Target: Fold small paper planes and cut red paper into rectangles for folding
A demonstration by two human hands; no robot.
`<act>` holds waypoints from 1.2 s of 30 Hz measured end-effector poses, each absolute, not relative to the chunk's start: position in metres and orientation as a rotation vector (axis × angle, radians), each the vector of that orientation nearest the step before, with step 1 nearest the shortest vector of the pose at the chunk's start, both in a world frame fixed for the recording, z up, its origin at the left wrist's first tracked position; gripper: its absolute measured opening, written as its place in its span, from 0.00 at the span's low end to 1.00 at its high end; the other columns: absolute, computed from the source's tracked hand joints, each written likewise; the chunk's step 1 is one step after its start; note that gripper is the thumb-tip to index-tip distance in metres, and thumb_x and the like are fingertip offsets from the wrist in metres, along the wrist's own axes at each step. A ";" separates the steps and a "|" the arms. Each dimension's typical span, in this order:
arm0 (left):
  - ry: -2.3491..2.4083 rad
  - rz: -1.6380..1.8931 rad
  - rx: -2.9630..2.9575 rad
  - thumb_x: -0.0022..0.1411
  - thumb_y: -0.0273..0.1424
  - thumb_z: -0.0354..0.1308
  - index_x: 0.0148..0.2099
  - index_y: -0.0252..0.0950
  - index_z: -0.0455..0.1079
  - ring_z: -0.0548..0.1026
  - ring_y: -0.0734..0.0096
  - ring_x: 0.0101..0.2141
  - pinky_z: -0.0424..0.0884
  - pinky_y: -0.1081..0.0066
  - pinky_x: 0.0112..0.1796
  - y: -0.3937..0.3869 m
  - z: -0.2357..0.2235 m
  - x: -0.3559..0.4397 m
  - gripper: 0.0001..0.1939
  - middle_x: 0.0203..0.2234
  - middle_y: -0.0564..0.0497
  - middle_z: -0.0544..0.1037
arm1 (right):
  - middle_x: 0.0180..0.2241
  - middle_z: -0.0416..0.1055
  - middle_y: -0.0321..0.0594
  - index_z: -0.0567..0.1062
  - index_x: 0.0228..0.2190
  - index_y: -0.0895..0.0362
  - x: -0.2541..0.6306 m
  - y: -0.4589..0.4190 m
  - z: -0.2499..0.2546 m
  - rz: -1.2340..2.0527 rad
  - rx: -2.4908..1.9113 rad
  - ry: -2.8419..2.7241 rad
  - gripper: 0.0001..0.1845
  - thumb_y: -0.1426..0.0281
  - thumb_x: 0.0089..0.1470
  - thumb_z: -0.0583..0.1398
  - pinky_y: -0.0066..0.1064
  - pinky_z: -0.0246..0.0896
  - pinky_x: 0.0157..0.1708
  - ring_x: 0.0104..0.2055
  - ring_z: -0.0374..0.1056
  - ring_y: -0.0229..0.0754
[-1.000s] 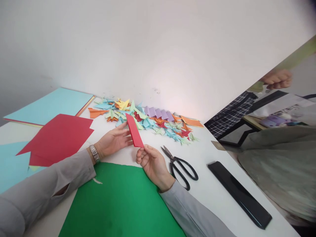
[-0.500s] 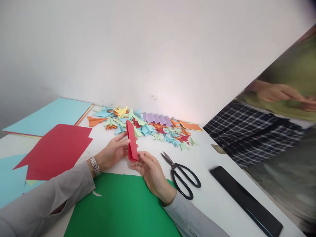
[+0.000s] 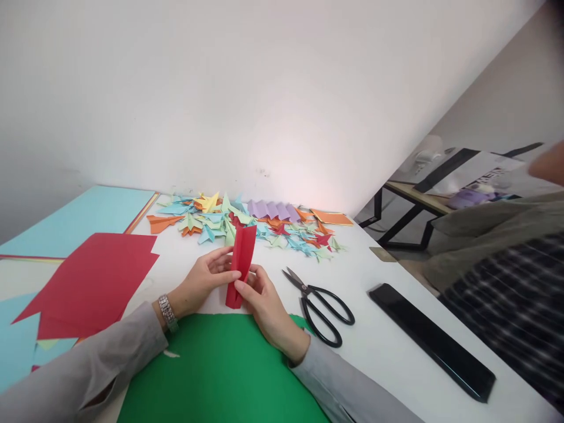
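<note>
A narrow folded red paper strip [image 3: 245,249] stands nearly upright between my two hands, its lengthwise folds partly spread. My left hand [image 3: 207,278] grips its left side, the thumb lying across the front. From the right, my right hand [image 3: 269,305] pinches the lower part, and some of its fingers are hidden behind the paper. Beneath my wrists lies a green sheet [image 3: 215,370] on the white table. Black-handled scissors [image 3: 318,305] rest to the right of my right hand, blades partly apart.
Along the wall lies a heap of small folded paper planes [image 3: 211,220] beside a pleated purple paper [image 3: 273,210]. Red sheets [image 3: 92,282] and a light blue stack [image 3: 83,217] are at left. A long black object [image 3: 432,341] lies right. Another person [image 3: 511,282] stands beyond the table edge.
The red strip has been turned and its folds spread apart; my right thumb now presses its front. The other person has shifted, and a table behind them has come into view.
</note>
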State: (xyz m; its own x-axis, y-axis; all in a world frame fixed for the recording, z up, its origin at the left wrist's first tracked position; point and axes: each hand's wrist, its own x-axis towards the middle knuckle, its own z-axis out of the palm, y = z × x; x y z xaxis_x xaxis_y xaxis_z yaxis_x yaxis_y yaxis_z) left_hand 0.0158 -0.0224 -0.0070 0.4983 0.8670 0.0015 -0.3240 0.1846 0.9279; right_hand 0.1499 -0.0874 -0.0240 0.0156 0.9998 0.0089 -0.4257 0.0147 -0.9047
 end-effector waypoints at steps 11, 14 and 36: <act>0.643 0.903 0.837 0.39 0.22 0.61 0.30 0.32 0.75 0.78 0.59 0.31 0.72 0.66 0.32 -0.023 0.003 0.014 0.10 0.28 0.46 0.81 | 0.40 0.76 0.38 0.73 0.35 0.53 0.150 -0.090 -0.014 1.421 -0.738 -0.670 0.11 0.66 0.47 0.64 0.33 0.66 0.37 0.41 0.71 0.45; 0.694 0.882 0.816 0.40 0.22 0.63 0.33 0.33 0.75 0.78 0.60 0.28 0.73 0.65 0.31 -0.026 0.004 0.013 0.12 0.28 0.46 0.81 | 0.35 0.77 0.37 0.74 0.33 0.54 0.155 -0.088 -0.017 1.343 -0.844 -0.672 0.10 0.66 0.47 0.65 0.34 0.66 0.37 0.39 0.72 0.44; 0.741 0.784 0.845 0.46 0.28 0.68 0.50 0.37 0.71 0.77 0.65 0.28 0.73 0.67 0.30 -0.025 0.010 0.012 0.27 0.33 0.47 0.81 | 0.28 0.77 0.36 0.78 0.31 0.54 0.166 -0.086 -0.018 1.108 -1.016 -0.921 0.11 0.63 0.44 0.68 0.31 0.65 0.32 0.30 0.70 0.40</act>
